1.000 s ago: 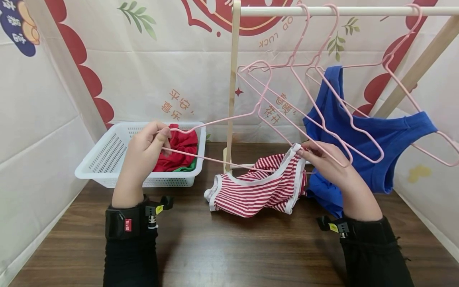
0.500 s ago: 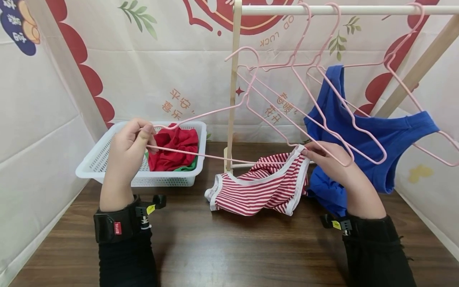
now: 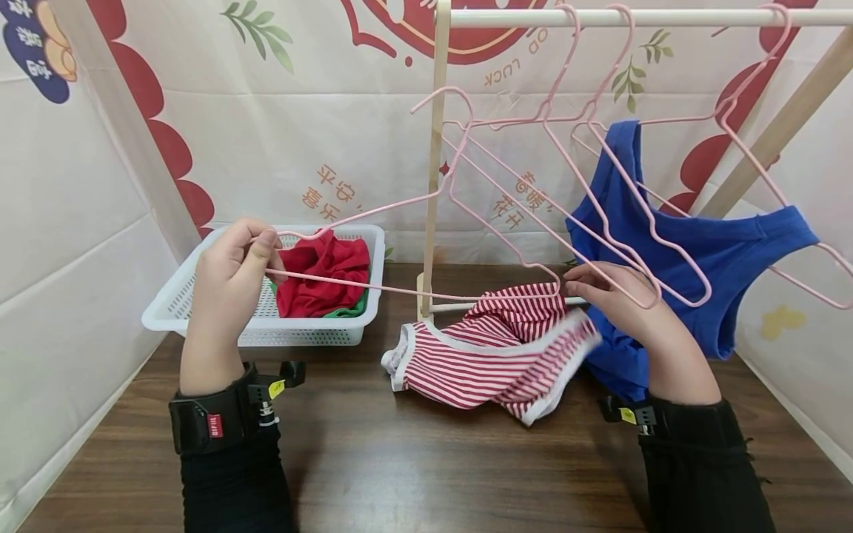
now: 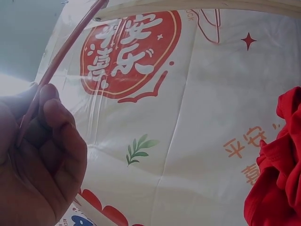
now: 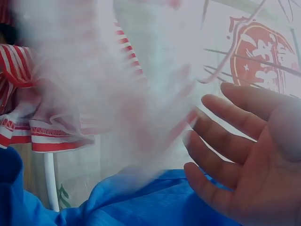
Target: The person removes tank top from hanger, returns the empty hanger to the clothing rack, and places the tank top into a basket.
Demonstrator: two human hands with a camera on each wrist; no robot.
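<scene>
My left hand (image 3: 229,270) pinches one end of a pink clothes hanger (image 3: 400,203), held tilted with its hook up. In the left wrist view, thumb and fingers close round the pink rod (image 4: 61,59). Below the hanger's other end lies a red-and-white striped tank top (image 3: 460,370) with white trim, partly bunched on the table. Its right side is blurred. Beside that hanger end, my right hand (image 3: 616,292) has its fingers extended and holds nothing. The right wrist view shows those fingers spread, with the blurred striped cloth (image 5: 51,136) in front of them.
A white basket (image 3: 306,337) with a red garment (image 3: 320,277) and some green cloth stands at left. On the rack's rail (image 3: 693,18) hang several pink hangers, one bearing a blue tank top (image 3: 700,244) close behind my right hand. A wooden post (image 3: 436,148) rises behind the held hanger.
My left hand has moved left with the hanger, whose right end has come out of the striped tank top. The right hand has let go of the top's strap, which drops toward the table.
</scene>
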